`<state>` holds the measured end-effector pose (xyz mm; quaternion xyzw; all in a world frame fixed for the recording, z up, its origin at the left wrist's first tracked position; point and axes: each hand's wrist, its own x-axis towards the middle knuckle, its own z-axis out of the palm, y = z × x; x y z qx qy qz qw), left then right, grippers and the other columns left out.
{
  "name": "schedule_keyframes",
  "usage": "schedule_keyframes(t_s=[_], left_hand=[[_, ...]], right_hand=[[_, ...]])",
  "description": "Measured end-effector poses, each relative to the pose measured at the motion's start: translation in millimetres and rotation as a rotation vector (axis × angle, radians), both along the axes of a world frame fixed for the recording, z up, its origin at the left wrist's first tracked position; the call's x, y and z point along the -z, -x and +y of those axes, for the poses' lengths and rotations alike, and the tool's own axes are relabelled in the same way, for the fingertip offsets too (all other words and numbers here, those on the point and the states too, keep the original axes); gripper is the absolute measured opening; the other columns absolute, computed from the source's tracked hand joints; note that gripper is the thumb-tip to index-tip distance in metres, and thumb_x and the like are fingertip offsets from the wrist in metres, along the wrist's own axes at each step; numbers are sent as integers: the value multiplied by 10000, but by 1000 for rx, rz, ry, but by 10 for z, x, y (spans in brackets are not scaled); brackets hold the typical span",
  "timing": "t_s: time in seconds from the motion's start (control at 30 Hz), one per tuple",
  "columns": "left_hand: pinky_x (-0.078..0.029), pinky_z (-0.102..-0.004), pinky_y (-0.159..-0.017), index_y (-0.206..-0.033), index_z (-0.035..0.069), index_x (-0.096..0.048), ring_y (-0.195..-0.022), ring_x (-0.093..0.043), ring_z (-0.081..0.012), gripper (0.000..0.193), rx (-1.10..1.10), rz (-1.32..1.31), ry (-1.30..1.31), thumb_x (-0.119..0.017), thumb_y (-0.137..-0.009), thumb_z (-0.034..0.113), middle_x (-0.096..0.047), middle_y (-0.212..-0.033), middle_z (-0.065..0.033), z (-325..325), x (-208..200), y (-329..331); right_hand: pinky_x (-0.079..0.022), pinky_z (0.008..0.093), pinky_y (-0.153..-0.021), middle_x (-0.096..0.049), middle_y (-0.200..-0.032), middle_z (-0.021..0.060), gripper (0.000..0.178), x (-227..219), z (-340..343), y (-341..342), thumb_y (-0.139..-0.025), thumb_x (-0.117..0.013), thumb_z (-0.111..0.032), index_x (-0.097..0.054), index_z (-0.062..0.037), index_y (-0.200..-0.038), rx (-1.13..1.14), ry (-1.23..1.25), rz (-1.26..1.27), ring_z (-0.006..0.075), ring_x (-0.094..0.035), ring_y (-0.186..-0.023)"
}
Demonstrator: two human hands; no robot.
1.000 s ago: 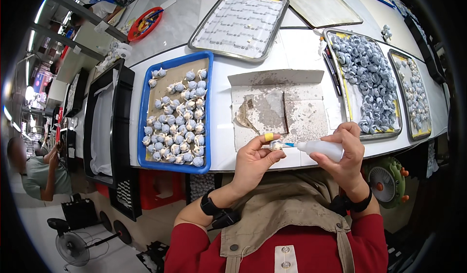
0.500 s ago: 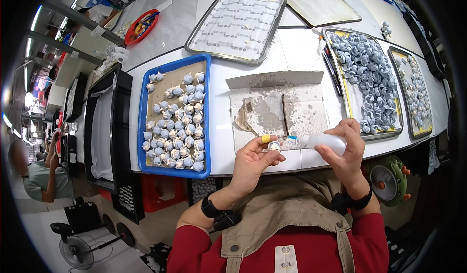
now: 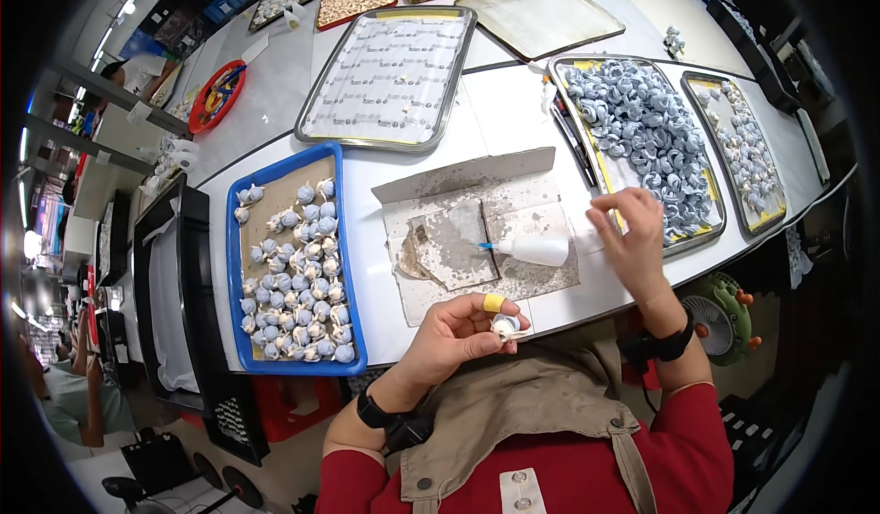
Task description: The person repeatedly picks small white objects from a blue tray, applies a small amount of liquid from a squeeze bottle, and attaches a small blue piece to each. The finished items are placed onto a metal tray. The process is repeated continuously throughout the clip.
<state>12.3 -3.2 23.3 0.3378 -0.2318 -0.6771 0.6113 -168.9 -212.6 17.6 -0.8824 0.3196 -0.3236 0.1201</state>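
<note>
My left hand [image 3: 449, 335], a yellow band on one finger, pinches a small cream and grey-blue figure piece [image 3: 505, 327] just above the table's near edge. On the stained cardboard sheet [image 3: 541, 285] in front of it, a translucent white squeeze bottle [image 3: 541, 251] lies on its side, its blue nozzle toward the left. To the right of the bottle, my right hand [image 3: 634, 235] is raised over the table with its fingers loosely bent and apart, holding nothing that shows. It is close to a tray [image 3: 598, 168] heaped with curved grey-blue pieces.
At left, a blue tray [image 3: 337, 239] holds rows of small grey-blue and cream figures. Behind the cardboard stands a paper-lined metal tray [image 3: 312, 120]. Pens [image 3: 574, 143] lie beside the heaped tray, and another tray [image 3: 779, 204] of small parts is at far right.
My right hand has let go of the squeeze bottle, which now lies on the cardboard, and has moved up and away. My left hand still holds the figure piece. The whole view has shifted.
</note>
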Motion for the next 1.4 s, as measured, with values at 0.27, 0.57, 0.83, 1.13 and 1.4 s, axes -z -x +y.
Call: schedule_keyframes(t_s=[0.27,0.57,0.83,1.13,1.4], left_hand=[[-532,-267,-770,-1159,0,-548,-846,-633,-164,319,-44,-114,-110,-630,-860,72,-613,-1085,-134,-61,90,115],[-513,-249,-776,-1219,-12,-510,-904,-628,-172,381,-186,-208,-140,-617,-854,14,-591,-1122,-125,-90,139,188],[-485,-248,-848,-1300,-23,-433,-1018,-580,-159,527,-233,-219,-62,-662,-827,21,-516,-1245,-113,-190,53,294],[-467,-249,-906,-1298,-48,-415,-1048,-561,-144,462,-319,-354,38,-598,-888,59,-532,-1208,-120,-117,89,286],[-457,-260,-938,-1261,-59,-444,-1093,-549,-160,389,-391,-326,62,-560,-897,11,-529,-1242,-139,-107,94,296]], right_hand=[[-325,386,-816,-554,-851,3,112,33,-867,289,-708,-710,-155,-634,-131,-786,283,290,303,213,-501,-895],[-434,286,-717,-627,-846,17,67,-69,-733,249,-792,-660,-49,-619,-81,-834,151,-476,-144,130,-576,-809],[-453,204,-693,-630,-850,29,108,-26,405,76,-875,-621,-73,-573,-30,-961,-466,-1731,-643,83,-570,-759],[-488,234,-653,-651,-820,44,171,-39,854,-199,-852,-647,-67,-614,-20,-1014,-371,-1107,-438,93,-600,-730],[-488,290,-600,-654,-793,78,267,-45,902,-252,-720,-728,-16,-679,-61,-978,-372,-309,-301,206,-619,-697]])
